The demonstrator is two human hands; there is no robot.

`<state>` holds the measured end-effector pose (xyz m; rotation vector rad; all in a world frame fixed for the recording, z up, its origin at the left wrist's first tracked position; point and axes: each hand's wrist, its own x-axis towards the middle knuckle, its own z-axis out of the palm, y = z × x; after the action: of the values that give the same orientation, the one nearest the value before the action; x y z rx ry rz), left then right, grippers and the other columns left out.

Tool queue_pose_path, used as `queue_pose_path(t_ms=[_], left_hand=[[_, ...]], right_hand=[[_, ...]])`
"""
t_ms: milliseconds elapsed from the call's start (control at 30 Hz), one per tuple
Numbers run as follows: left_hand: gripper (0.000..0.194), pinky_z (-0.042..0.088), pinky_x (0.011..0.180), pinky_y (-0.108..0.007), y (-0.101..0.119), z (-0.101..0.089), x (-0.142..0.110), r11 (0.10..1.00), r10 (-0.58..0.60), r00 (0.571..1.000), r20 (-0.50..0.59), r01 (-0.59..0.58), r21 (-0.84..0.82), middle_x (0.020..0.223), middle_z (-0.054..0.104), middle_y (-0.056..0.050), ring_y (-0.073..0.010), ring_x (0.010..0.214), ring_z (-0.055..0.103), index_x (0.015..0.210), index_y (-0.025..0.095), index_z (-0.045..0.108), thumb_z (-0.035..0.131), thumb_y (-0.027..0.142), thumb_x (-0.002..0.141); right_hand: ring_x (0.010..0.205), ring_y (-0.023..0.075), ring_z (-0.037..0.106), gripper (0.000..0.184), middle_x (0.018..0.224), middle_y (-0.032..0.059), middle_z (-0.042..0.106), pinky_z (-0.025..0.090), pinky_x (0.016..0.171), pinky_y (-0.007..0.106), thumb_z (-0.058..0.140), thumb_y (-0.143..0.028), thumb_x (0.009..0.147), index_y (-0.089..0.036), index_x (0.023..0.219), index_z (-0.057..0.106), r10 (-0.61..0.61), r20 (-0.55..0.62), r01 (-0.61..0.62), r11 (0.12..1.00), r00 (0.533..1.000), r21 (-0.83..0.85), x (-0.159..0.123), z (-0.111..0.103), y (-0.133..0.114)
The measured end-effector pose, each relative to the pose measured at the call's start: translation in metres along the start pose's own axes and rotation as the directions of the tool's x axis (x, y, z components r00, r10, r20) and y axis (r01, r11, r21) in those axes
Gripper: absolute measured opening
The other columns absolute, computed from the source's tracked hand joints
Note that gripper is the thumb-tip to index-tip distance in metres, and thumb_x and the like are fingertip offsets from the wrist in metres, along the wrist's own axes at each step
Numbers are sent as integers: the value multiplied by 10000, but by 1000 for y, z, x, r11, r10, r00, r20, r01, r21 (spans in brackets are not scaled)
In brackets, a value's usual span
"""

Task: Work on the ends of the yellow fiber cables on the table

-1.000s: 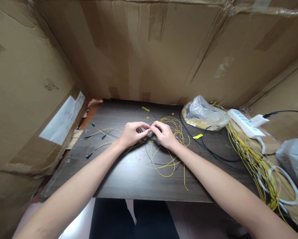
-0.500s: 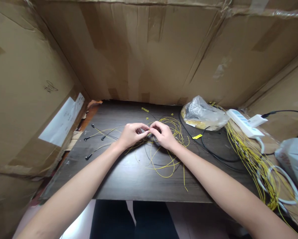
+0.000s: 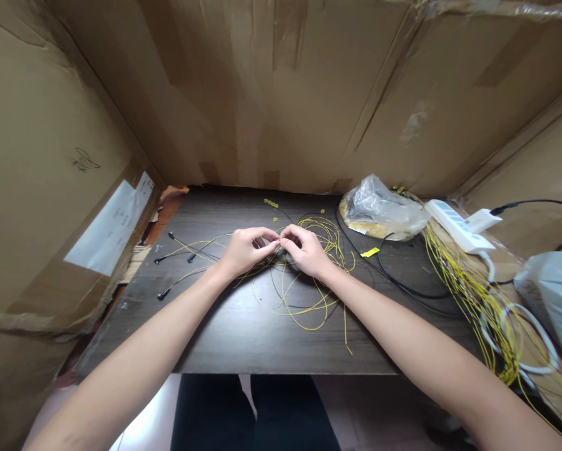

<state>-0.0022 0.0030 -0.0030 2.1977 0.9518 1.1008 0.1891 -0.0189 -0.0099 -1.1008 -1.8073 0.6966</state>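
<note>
Pinching at the yellow wires (image 3: 328, 233) over the middle of the table (image 3: 224, 338), the left hand (image 3: 246, 254) and right hand (image 3: 306, 252) meet fingertip to fingertip, thumb and forefinger of each drawn narrow. A speck of yellow shows between them, though which part of the wires it is, the fingers hide. Little has changed over the last second: the whole view has slid slightly, as if the head tipped, while the hands keep the same pose and the loops to the right of them lie as they did. That suggests a small, steady finger job in progress, with no visible result so far. Black plugs (image 3: 163, 294) rest at the left on the wires' ends, and small yellow bits (image 3: 271, 203) lie beyond the hands. Far right sits a plastic bag (image 3: 375, 210), just beside a white power strip (image 3: 454, 225); nearer on that side hangs a thick wire bundle (image 3: 506, 357).
</note>
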Motion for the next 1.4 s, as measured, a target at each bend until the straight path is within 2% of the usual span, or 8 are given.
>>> queue_pose_path(t_ms=[133,267,467,700,900,1233,1400], left_hand=[[198,506,550,-189,-1,1,-1,1000,-1,1000,7,1,-4,726,759,-27,-110,559,641,897,163,789,719,346,874],[168,504,553,-185,-1,1,0,1000,22,1000,-3,-22,0,725,756,-22,-104,556,637,878,161,783,718,316,867],[141,507,555,-184,0,0,0,1000,15,1000,7,-15,4,713,751,-15,-104,559,637,888,165,785,719,285,858],[159,513,559,-190,0,0,0,999,37,999,-13,-37,6,749,763,-27,-107,564,642,889,166,780,712,309,870],[200,521,566,-194,0,0,1,1000,-5,1000,-17,5,-15,770,768,-33,-112,579,651,919,166,782,708,349,885],[176,511,557,-190,1,1,0,1000,11,1000,-16,-11,-8,776,769,-29,-103,560,634,908,169,781,713,328,878],[177,517,566,-194,2,0,0,1000,2,1000,-18,-2,-4,799,774,-31,-107,576,642,927,168,779,700,321,885]], right_hand=[[638,147,501,235,673,1,571,378,631,280,526,-330,926,-194,748,596,1,5,-1,1000,1000,-13,0,0,1],[619,146,487,335,641,0,547,361,621,288,488,-381,964,-189,711,591,0,16,1,999,1000,-36,0,0,0],[658,148,519,159,725,6,600,400,639,278,575,-317,897,-193,801,602,1,-19,-1,1000,1000,9,-1,1,0],[627,146,487,324,644,-5,538,358,622,286,486,-375,967,-192,720,587,-2,11,2,999,1000,-49,0,0,2],[701,161,541,147,781,21,621,409,665,289,548,-303,905,-196,827,612,-30,-34,29,999,999,-12,0,1,1],[638,151,487,342,645,0,534,367,641,293,472,-369,972,-197,685,545,-19,-11,19,998,1000,-62,0,0,1],[654,151,511,201,710,5,585,389,634,283,534,-329,922,-194,794,611,-8,-1,8,1000,1000,-10,0,0,0]])
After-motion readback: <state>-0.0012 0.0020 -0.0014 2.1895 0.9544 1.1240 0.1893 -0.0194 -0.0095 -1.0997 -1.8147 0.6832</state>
